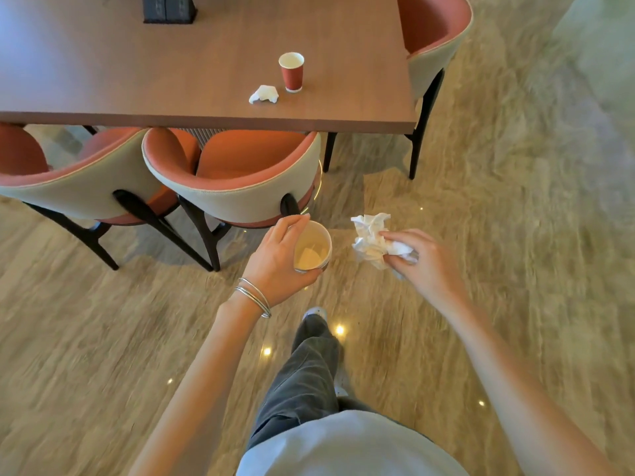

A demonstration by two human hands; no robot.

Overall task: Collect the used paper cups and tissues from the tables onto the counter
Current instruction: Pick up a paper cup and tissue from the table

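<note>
The left hand [275, 259] gripped a paper cup [312, 247], the right hand [424, 261] clutched crumpled tissue [369, 235]; a red cup [291, 72] and a tissue [264, 94] remained on the far table [137, 80].

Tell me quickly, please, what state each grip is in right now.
Left grip: closed, holding a paper cup.
Right grip: closed, pinching crumpled tissue.

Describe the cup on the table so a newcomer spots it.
Find the brown wooden table at the top of the view. Near its front right corner stands a red paper cup, crumpled tissue beside it. Unlike the held cup in the left hand, it stands free.
</note>
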